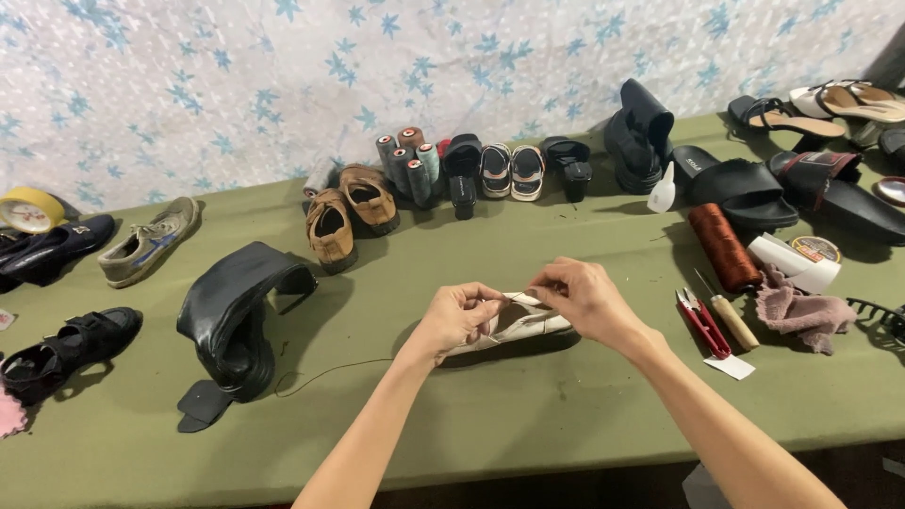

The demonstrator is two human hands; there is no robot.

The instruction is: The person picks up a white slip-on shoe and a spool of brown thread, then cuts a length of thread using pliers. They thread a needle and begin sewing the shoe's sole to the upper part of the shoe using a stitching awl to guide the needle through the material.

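A small white strappy sandal (524, 325) lies on the green table (528, 415) in front of me. My left hand (456, 316) pinches its near end, fingers closed on a strap. My right hand (583, 297) grips the upper strap from the right, thumb and fingers pressed together. A thin dark thread (325, 374) trails left from under my left hand across the cloth.
A black boot (240, 316) lies at left, with dark shoes (66, 344) and a grey sneaker (151, 242). Brown loafers (349, 212), thread spools (407, 160) and small sandals line the back. At right: a brown thread cone (723, 247), red snips (702, 323), an awl (728, 311), a pink rag (801, 309).
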